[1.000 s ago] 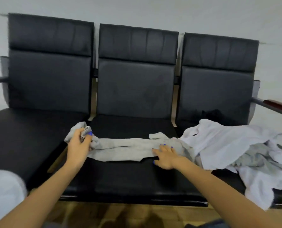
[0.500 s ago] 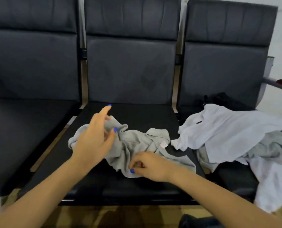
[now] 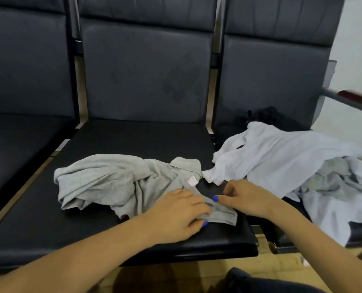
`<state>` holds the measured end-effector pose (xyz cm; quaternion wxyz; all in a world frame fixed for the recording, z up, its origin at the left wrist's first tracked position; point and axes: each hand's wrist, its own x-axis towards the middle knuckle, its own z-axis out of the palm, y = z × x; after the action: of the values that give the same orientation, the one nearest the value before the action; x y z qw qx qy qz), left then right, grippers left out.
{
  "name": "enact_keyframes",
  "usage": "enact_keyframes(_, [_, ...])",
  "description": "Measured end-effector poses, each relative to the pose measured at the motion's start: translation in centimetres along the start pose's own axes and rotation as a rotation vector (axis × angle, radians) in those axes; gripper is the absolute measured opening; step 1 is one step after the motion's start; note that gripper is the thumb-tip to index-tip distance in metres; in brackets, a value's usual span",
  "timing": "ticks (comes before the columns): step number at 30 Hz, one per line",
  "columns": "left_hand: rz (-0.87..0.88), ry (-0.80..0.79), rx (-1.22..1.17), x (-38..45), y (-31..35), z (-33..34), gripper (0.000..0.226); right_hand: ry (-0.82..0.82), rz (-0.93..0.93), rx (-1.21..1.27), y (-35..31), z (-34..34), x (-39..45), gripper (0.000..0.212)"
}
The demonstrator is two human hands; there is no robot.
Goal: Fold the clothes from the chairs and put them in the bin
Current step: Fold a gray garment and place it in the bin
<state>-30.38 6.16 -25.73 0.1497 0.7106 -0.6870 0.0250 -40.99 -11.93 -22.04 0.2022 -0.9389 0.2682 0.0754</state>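
A crumpled grey shirt [image 3: 116, 182] with a collar and a small white label lies on the middle seat [image 3: 133, 140] of a row of black chairs. My left hand [image 3: 175, 214] grips the shirt's front right edge, thumb under the fabric and fingers over it. Just to its right, my right hand [image 3: 245, 197] pinches the same strip of grey fabric with curled fingers. A pile of white and grey clothes [image 3: 281, 161] covers the right seat. No bin is in view.
A black garment [image 3: 264, 116] lies behind the pile against the right backrest. The right chair has a metal armrest with a red-brown pad [image 3: 353, 98]. The left seat [image 3: 17, 140] is bare black. Yellowish floor [image 3: 197, 269] shows below the seat edge.
The stretched-out grey shirt has been gathered into a heap on the middle seat. My left hand let go of its left end and came down beside my right hand at the front right edge.
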Motion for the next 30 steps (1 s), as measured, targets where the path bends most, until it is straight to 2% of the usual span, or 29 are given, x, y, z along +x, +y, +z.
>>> enact_keyframes(3, [0.017,-0.003,0.008,1.0,0.0,0.5,0.036,-0.140,0.016,0.211,0.7,-0.1,-0.7,0.043])
enact_keyframes(6, [-0.026,-0.014,-0.033,1.5,0.1,0.4,0.027,-0.169,0.008,0.383,0.7,0.0,-1.3,0.025])
enact_keyframes(10, [-0.118,-0.174,-0.172,1.5,0.1,-0.3,0.012,-0.244,0.063,0.822,-0.6,0.4,-1.9,0.022])
enact_keyframes(13, [-0.131,-0.273,-0.142,0.9,0.3,-1.1,0.027,-0.274,0.082,1.001,-2.0,0.5,-2.2,0.021])
enact_keyframes(15, [-0.159,-0.276,-0.097,0.4,0.4,-1.6,0.040,-0.276,0.070,1.053,-2.9,0.5,-2.3,0.019])
enact_keyframes(17, [-0.222,-0.203,-0.101,-0.2,0.4,-2.1,0.044,-0.315,0.029,1.090,-3.8,0.4,-2.2,0.016])
enact_keyframes(19, [-0.263,-0.064,-0.167,-0.9,0.2,-2.5,0.044,-0.353,-0.024,1.125,-4.5,0.4,-1.9,0.020])
enact_keyframes(21, [-0.291,0.099,-0.315,-1.6,-0.2,-2.6,0.042,-0.375,-0.064,1.153,-5.3,0.3,-1.7,0.022])
enact_keyframes(25, [-0.448,0.335,-0.747,-2.4,-1.1,-2.7,0.066,-0.424,-0.105,1.230,-6.8,0.2,-1.6,0.025])
enact_keyframes(27, [-0.543,0.406,-0.911,-2.7,-1.6,-3.2,0.067,-0.307,-0.116,1.241,-7.5,0.3,-1.3,0.019])
enact_keyframes(30, [-0.642,0.431,-1.141,-3.9,-2.6,-4.1,0.059,0.094,-0.124,1.117,-7.6,0.6,-0.2,0.019])
